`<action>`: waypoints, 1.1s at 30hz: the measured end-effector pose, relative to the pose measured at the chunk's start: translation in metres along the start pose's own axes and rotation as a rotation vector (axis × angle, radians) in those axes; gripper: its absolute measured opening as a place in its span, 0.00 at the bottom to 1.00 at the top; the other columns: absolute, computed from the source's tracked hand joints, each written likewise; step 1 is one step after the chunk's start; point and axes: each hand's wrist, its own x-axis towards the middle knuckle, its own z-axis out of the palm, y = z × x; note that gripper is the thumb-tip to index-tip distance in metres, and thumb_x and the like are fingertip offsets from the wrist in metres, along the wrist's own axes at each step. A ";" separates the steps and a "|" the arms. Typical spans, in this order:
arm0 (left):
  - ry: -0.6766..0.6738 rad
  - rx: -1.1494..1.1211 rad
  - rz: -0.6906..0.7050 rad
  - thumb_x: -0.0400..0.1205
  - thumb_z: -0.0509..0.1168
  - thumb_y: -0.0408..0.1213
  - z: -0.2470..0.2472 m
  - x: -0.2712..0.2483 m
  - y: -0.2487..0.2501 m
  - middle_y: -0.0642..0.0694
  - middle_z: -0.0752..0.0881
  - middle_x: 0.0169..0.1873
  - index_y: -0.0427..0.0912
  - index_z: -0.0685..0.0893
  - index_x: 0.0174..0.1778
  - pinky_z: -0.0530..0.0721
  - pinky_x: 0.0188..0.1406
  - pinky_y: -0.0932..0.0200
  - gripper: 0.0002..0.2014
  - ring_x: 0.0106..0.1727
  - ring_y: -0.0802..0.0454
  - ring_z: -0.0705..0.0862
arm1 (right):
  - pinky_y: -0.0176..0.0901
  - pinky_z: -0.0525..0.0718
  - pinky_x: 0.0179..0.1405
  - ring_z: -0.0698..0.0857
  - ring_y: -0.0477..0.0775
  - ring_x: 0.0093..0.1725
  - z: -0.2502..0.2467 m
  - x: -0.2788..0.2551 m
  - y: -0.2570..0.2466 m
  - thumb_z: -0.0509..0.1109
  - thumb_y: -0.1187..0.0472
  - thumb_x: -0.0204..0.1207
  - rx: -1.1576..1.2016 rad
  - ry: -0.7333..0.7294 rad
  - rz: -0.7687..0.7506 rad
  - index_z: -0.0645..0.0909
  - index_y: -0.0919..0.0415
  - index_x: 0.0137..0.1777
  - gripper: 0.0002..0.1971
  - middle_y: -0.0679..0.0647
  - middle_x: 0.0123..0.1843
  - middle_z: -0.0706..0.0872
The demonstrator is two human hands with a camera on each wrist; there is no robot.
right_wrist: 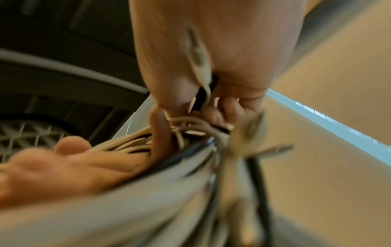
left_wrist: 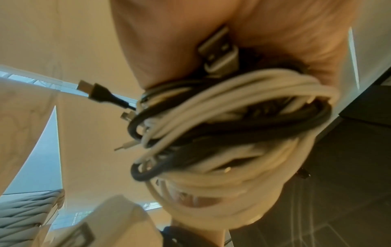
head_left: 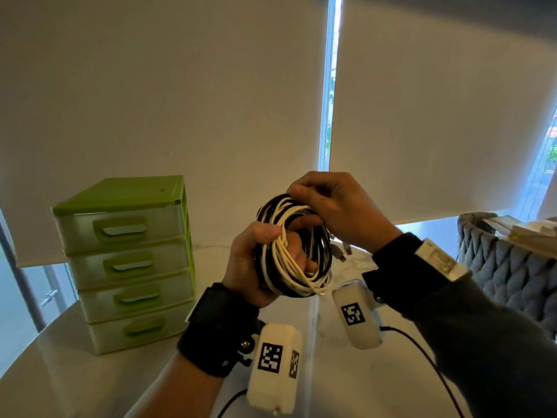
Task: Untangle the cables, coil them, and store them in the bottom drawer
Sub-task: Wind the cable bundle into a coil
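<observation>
Item 1: cables (head_left: 291,251), black and white, wound together into one coil, held in the air above the surface (head_left: 75,366), nearer its middle than its edges.

Item 2: your left hand (head_left: 256,263), curled round the coil's lower left side, thumb over the white strands, fingertips showing through the middle of the loop. The left wrist view shows the strands (left_wrist: 243,127) wrapped over the hand, with a black plug (left_wrist: 99,92) and a silver plug (left_wrist: 219,53) sticking out.

Item 3: your right hand (head_left: 334,206), gripping the top of the coil, fingers curled over the strands. The right wrist view is blurred; cables (right_wrist: 186,133) pass between the fingers (right_wrist: 160,133).

Item 4: drawers (head_left: 129,260), a green four-tier unit, all shut, standing near the surface's left edge. The bottom drawer (head_left: 141,328) is closed, well apart from the coil.

Item 5: chair (head_left: 506,267), grey and quilted, beyond the right edge.
</observation>
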 end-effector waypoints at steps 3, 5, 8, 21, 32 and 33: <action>-0.065 -0.025 0.010 0.64 0.76 0.46 -0.006 -0.001 0.002 0.47 0.79 0.20 0.31 0.87 0.55 0.85 0.36 0.56 0.27 0.22 0.52 0.79 | 0.33 0.80 0.48 0.85 0.40 0.41 0.015 -0.006 0.004 0.64 0.59 0.84 0.204 0.086 0.010 0.86 0.52 0.44 0.11 0.42 0.36 0.87; -0.106 -0.021 0.008 0.67 0.73 0.46 -0.009 -0.002 0.006 0.46 0.80 0.21 0.30 0.86 0.56 0.85 0.37 0.56 0.26 0.23 0.52 0.80 | 0.43 0.82 0.55 0.87 0.46 0.47 0.027 -0.013 0.005 0.60 0.55 0.85 0.362 0.136 0.028 0.86 0.53 0.47 0.13 0.45 0.41 0.89; -0.182 -0.007 -0.013 0.70 0.70 0.44 -0.013 -0.004 0.012 0.45 0.82 0.23 0.28 0.84 0.58 0.84 0.37 0.55 0.26 0.25 0.50 0.82 | 0.44 0.81 0.65 0.87 0.50 0.59 0.042 -0.023 -0.001 0.52 0.43 0.81 0.442 0.147 0.078 0.85 0.56 0.58 0.25 0.54 0.53 0.91; -0.150 0.123 -0.151 0.66 0.73 0.45 -0.015 -0.018 0.026 0.45 0.82 0.20 0.32 0.87 0.44 0.78 0.32 0.57 0.19 0.22 0.50 0.81 | 0.32 0.82 0.31 0.83 0.40 0.28 0.062 -0.026 0.016 0.63 0.22 0.62 0.546 -0.047 -0.032 0.82 0.39 0.35 0.22 0.43 0.27 0.82; 0.332 0.637 -0.173 0.65 0.72 0.35 -0.001 -0.047 0.049 0.42 0.89 0.35 0.34 0.84 0.47 0.88 0.43 0.55 0.16 0.37 0.49 0.89 | 0.23 0.80 0.38 0.86 0.34 0.39 0.059 -0.027 0.012 0.81 0.61 0.62 0.421 0.009 -0.020 0.83 0.49 0.47 0.15 0.40 0.37 0.88; 0.342 0.700 -0.151 0.65 0.72 0.35 0.001 -0.049 0.051 0.43 0.89 0.35 0.35 0.85 0.47 0.87 0.43 0.55 0.16 0.37 0.49 0.89 | 0.23 0.80 0.38 0.86 0.34 0.39 0.060 -0.026 0.009 0.81 0.62 0.62 0.406 0.000 -0.030 0.83 0.48 0.47 0.15 0.39 0.37 0.88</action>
